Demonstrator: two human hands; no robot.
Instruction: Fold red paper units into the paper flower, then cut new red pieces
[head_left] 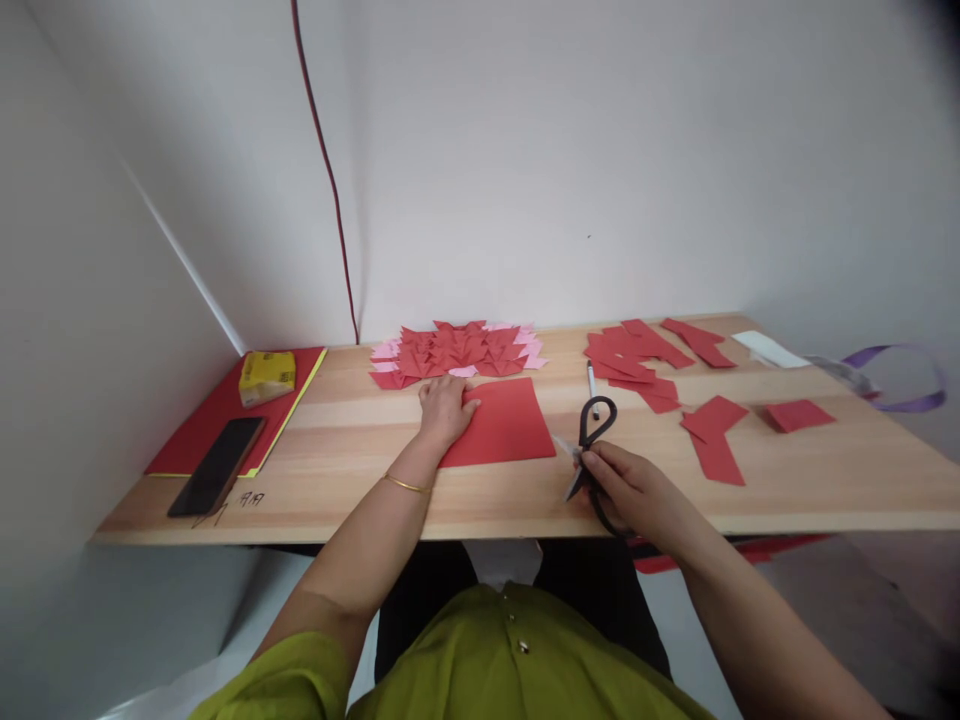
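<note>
My left hand (445, 408) lies flat with fingers stretched out on the left edge of a red paper sheet (506, 422) on the wooden table (360, 450). My right hand (630, 490) is closed around black scissors (594, 432) near the table's front edge, just right of the sheet. The scissors' loop handle points away from me. Behind the sheet is a cluster of folded red and pink paper pieces (457, 352).
Several red paper offcuts (652, 355) and a pen (592, 385) lie at the right. A yellow box (267, 377) and a black phone (217, 465) rest on red and yellow sheets at the left. A purple ribbon (900, 375) sits at the far right.
</note>
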